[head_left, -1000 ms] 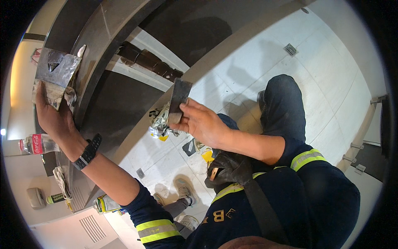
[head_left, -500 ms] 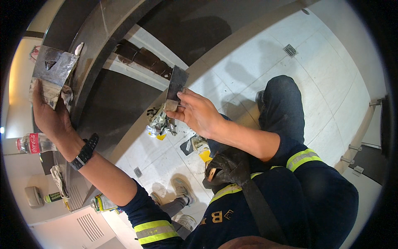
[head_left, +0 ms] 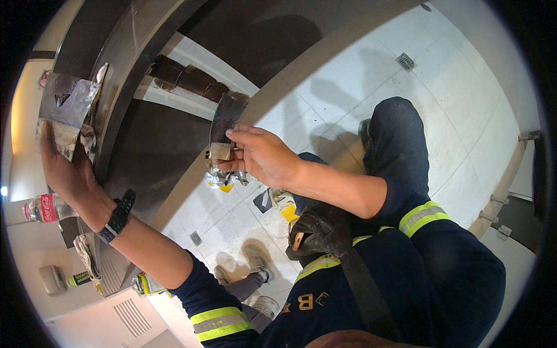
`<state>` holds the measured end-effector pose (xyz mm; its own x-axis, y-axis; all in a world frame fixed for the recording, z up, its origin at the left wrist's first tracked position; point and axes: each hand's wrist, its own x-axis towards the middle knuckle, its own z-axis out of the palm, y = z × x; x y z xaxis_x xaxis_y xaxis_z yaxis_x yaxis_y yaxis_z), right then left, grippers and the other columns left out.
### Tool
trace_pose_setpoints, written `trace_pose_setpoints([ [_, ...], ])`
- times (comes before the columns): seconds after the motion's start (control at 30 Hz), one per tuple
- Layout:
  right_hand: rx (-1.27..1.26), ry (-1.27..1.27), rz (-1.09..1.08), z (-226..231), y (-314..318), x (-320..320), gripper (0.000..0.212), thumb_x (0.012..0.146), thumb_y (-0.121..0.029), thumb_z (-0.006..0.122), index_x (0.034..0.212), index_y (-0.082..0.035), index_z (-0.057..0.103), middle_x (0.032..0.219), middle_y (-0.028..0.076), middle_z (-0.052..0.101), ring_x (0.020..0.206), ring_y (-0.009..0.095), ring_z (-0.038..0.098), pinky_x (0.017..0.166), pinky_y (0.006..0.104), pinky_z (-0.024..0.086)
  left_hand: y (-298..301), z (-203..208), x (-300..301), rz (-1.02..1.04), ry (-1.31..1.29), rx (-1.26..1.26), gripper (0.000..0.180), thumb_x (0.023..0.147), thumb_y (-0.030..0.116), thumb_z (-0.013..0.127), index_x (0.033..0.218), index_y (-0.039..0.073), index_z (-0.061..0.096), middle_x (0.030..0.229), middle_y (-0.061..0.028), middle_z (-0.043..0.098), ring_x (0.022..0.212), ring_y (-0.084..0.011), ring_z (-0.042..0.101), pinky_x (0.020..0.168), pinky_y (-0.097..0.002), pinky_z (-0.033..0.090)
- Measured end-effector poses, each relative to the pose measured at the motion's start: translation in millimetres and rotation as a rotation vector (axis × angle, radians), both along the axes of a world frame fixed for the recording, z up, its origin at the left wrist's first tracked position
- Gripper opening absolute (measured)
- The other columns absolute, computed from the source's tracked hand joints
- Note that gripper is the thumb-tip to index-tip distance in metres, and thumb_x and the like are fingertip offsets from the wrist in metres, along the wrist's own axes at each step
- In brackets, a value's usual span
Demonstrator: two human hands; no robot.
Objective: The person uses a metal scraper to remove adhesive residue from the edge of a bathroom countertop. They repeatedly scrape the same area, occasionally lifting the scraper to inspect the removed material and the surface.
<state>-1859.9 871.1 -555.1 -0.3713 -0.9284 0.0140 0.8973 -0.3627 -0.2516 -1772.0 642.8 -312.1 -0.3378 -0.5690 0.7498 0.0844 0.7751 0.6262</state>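
At the left of the frame, the left hand (head_left: 71,175) grips a flat grey plate (head_left: 76,111) by its lower end, with the thumb lying over a worn beige section (head_left: 58,133). A dark, pointed dab (head_left: 61,100) sits on the plate's upper half, and crumpled pale material shows along its right edge. Left of centre, the right hand (head_left: 266,155) pinches a dark, flat blade (head_left: 230,111) between thumb and fingers; a small tan block (head_left: 220,151) shows at the blade's lower end, beside the fingertips. The blade tilts toward the upper right, and its tip overlaps the end of a white ledge (head_left: 223,65) in view; whether they touch, I cannot tell. The two hands are well apart.

A dark worktop (head_left: 136,49) curves through the upper left, and below its edge a brown, rough strip (head_left: 191,80) lies along the ledge. Under the left wrist, near the left rim, is a clear bottle (head_left: 46,209) with a red label, with a pale cloth (head_left: 85,255) lower down. On the tiled floor (head_left: 452,122), crumpled silver and yellow wrapping (head_left: 225,181) shows just below the right hand. Lower in the frame are another person's shoes (head_left: 258,262), and a black pouch (head_left: 322,235) hangs at the wearer's waist.
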Motion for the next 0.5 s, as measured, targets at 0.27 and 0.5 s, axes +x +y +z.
trace_pose_setpoints([
  [0.27,0.002,0.090,0.344,-5.2,10.8,7.4,0.025,0.104,-0.020,0.047,0.119,-0.002,0.055,0.111,0.015,0.065,0.099,0.024,0.066,0.081,0.0352,0.058,-17.4,-5.2,16.2,0.151,-0.223,-0.352,0.032,0.101,0.011,0.052,0.127,-0.006,0.058,0.119,-0.0129,0.064,0.105,-0.0235,0.064,0.086,-0.0351,0.055],
  [0.5,0.325,1.185,-0.257,43.8,69.1,-32.5,0.030,0.103,-0.016,0.046,0.128,-0.002,0.054,0.107,0.013,0.065,0.095,0.023,0.065,0.082,0.0354,0.055,28.7,0.7,-12.5,-0.164,0.125,0.360,0.044,0.090,-0.008,0.054,0.134,-0.004,0.054,0.133,-0.0156,0.058,0.121,-0.0251,0.058,0.102,-0.0359,0.048],
])
